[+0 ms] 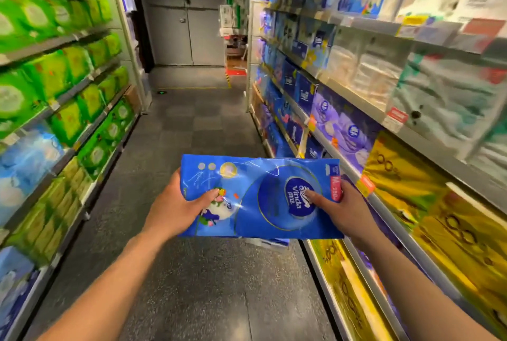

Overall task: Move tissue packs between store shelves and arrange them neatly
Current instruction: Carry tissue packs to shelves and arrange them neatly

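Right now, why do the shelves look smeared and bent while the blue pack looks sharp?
Head view: the left shelves and right shelves streak with motion blur and bow from the wide-angle lens; the blue tissue pack, gripped by left hand and right hand, is sharper, with glare on its glossy wrap; the upper right is washed out.

Left shelves, green packs, right shelves, yellow packs
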A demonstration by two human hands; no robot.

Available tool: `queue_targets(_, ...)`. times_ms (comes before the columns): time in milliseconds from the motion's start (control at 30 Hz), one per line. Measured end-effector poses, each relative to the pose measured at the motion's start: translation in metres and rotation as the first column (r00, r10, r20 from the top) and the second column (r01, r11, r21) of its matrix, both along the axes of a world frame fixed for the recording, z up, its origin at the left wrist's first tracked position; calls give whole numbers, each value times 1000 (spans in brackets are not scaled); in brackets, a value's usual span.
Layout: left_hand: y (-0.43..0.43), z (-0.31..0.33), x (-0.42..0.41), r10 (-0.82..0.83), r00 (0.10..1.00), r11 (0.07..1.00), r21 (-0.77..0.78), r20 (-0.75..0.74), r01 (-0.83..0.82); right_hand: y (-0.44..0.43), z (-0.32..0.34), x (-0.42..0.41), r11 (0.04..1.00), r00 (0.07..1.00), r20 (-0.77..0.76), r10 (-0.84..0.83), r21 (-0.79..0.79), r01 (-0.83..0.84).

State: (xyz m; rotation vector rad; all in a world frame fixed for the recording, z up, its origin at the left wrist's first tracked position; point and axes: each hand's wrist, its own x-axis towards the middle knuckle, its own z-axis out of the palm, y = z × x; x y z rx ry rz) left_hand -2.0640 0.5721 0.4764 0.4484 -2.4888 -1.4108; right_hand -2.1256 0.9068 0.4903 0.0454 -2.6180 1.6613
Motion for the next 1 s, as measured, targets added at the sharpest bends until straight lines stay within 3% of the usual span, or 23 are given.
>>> queue_targets(167, -73, -12, -138, -7, 1000, 1000, 25, -18, 7, -74, -12, -137, 1000, 1000, -3, 13, 23, -13)
queue_targets(467, -189, 46, -404, -150, 987, 988, -36, -55, 148, -181, 14, -356, 990, 991, -39, -126, -69, 123)
queue_targets(800, -234, 53, -700, -285, 953, 958, -60, -101, 280, -225, 12, -617, 965, 958, -118, -262, -11, 262)
queue_targets(1000, -249, 85, -869, -353, 928, 935, -66, -120, 347, -240, 47, -770, 945, 939, -125, -321, 25, 327)
